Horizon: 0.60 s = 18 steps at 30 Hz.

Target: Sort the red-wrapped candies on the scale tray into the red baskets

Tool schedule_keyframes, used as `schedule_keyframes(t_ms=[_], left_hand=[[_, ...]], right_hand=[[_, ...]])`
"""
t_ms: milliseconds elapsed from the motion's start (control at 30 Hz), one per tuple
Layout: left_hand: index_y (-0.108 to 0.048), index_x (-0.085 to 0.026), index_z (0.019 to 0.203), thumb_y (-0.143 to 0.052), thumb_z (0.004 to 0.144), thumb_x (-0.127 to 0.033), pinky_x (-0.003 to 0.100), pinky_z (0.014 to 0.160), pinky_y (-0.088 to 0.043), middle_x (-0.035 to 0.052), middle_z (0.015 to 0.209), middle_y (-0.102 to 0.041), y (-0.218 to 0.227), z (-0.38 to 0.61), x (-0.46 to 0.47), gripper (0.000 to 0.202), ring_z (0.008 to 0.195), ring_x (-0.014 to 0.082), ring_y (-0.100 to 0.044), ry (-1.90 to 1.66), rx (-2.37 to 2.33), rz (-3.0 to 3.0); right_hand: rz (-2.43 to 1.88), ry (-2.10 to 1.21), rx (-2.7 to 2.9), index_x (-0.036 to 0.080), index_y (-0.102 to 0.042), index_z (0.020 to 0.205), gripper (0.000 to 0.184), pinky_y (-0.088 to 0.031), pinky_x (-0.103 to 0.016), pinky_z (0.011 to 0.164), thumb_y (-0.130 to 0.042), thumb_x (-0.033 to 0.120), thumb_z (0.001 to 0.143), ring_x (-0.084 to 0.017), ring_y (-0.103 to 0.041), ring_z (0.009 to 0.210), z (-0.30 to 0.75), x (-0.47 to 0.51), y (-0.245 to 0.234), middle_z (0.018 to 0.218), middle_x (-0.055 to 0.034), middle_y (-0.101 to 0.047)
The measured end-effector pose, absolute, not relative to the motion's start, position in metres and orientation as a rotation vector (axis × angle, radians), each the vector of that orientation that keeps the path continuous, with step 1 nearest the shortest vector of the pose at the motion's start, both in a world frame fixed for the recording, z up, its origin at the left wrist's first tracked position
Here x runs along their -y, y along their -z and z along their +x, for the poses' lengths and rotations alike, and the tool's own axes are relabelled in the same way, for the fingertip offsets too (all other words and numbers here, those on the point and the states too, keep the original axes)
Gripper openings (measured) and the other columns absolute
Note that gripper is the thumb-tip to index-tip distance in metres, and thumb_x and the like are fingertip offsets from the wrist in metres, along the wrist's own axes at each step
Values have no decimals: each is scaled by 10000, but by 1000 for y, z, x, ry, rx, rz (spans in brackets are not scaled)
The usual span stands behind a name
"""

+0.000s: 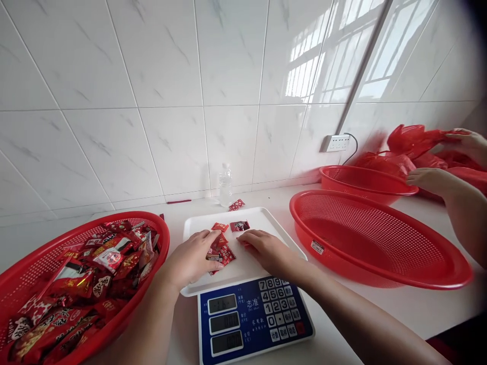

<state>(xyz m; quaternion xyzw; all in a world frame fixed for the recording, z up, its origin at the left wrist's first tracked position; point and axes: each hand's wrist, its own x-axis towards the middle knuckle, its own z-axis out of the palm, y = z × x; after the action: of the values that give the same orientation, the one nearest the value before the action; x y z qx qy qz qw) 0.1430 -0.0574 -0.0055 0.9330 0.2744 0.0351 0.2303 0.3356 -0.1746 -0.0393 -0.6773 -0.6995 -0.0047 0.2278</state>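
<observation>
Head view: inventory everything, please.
Left basket: one, red, left
Basket packets: many, mostly red, inside
Right baskets: two, red, right
Scale: one, blue-white, bottom centre
Tray: one, white, centre
Tray packets: several, red, on it
Bottle: one, clear, behind tray
Loose packet: one, red, by bottle
Strip: one, red, by wall
Power strip: one, white, wall
Cable: one, black, beside it
Bags: several, red, right
Wall: one, white, behind
Table: one, white, beneath
Co-worker's hands: two, right
Left hand: one, on packets
Right hand: one, over tray

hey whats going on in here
A person's left hand is at a few small red packets on the white tray of a scale; the right hand is opposite, something red beneath it. A red basket of packets stands left. At far right, another person's hand holds red plastic.
</observation>
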Motion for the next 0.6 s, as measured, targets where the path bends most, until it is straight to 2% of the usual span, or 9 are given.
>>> schedule_keyframes(t_ms=[100,167,267,367,433,500,600], left_hand=[[-405,-295,1472,-635,816,-305,415,1051,-418,87,1484,-498,9,144,56,695,1337,292,-484,-131,-711,2547],[-408,-283,1472,-632,820,-307,415,1082,-392,88,1503,-476,11,145,55,690,1365,282,-450,-130,-703,2547],[-414,-271,1469,-612,837,-324,402,1110,-368,73,1523,-457,17,145,54,664,1394,272,-417,-156,-687,2545],[-423,-265,1465,-615,833,-327,385,1103,-382,67,1551,-424,23,146,52,664,1402,272,-414,-193,-668,2532],[-417,-257,1471,-619,829,-318,377,1081,-407,71,1565,-400,27,146,50,676,1397,272,-424,-205,-661,2519],[-401,-258,1485,-622,830,-321,378,1076,-415,66,1572,-390,27,147,50,694,1398,273,-423,-210,-665,2511],[-380,-250,1502,-636,828,-353,396,1114,-374,67,1571,-391,22,146,52,728,1416,275,-394,-194,-700,2524]], right_hand=[[-1987,124,1741,177,-667,1149,290,-549,-355,861,-442,217,971,-228,-675,1007,363,194,30,1145,-117,-709],[-2097,227,1582,179,-661,1155,324,-545,-413,862,-402,246,970,-266,-667,1028,389,209,23,1160,-139,-696],[-2277,358,1350,142,-657,1172,390,-527,-546,838,-357,266,956,-377,-645,1062,429,229,19,1168,-210,-674],[-2372,391,1295,79,-643,1220,425,-482,-658,857,-406,245,909,-478,-568,1168,446,234,24,1245,-282,-620],[-2358,337,1409,96,-621,1276,439,-461,-653,928,-454,274,911,-459,-517,1250,438,224,29,1332,-260,-580],[-2285,239,1600,156,-589,1336,446,-442,-570,1025,-489,320,933,-376,-482,1317,420,204,34,1420,-189,-537],[-2136,104,1868,245,-567,1367,437,-384,-471,1112,-533,306,936,-287,-385,1407,388,167,38,1506,-91,-467]])
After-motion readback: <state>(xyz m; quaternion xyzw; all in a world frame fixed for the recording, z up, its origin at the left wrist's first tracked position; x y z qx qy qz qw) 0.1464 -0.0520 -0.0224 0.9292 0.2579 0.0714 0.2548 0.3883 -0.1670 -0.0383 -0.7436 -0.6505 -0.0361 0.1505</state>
